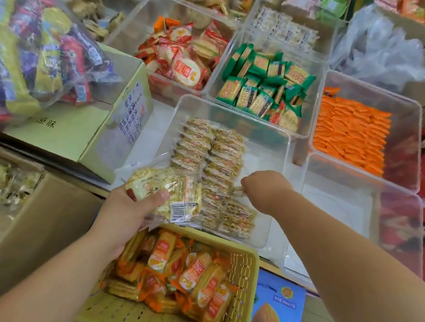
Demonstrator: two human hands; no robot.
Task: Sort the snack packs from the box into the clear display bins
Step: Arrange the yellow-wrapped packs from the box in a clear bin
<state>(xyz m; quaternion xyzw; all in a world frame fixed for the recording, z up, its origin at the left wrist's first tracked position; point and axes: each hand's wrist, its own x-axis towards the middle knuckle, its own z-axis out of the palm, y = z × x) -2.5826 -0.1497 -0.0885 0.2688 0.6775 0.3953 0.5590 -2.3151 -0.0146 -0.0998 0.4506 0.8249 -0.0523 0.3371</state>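
Note:
My left hand (130, 212) grips a clear bag of pale yellow snack packs (167, 195) at the near left corner of a clear bin (284, 153). Rows of small yellow-and-red snack packs (214, 161) lie in that bin. Over the rows, my right hand (266, 191) reaches down with curled fingers that pinch one small pack (238, 190). Directly below my hands stands a yellow plastic basket (244, 285) holding orange snack packs (192, 273).
More clear bins behind hold red round-cracker packs (181, 60), green packs (266, 87) and orange packs (351, 132). A clear bin (358, 232) at the right holds nothing. A green carton (114, 122) with a large bag of mixed snacks (32, 53) sits at the left, and brown cartons (23, 231) stand below it.

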